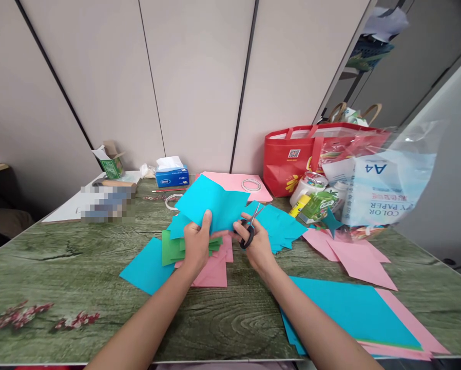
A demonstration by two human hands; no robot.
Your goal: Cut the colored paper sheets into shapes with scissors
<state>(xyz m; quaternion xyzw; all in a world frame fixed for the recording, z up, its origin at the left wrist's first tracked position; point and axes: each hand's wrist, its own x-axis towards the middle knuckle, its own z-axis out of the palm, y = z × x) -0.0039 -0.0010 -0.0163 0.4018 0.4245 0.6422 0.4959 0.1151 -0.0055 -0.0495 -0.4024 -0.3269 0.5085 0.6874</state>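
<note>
My left hand pinches the lower edge of a folded cyan paper sheet and holds it up above the table. My right hand grips black-handled scissors, fingers through the loops, blades pointing up and right beside the sheet's right edge. Under the hands lie green paper, pink paper and more cyan sheets.
A red tote bag and a clear bag of A4 colour paper stand at the right. A blue tissue box, tape rolls and a green carton sit at the back. A cyan-and-pink stack lies near right on the wood-grain table.
</note>
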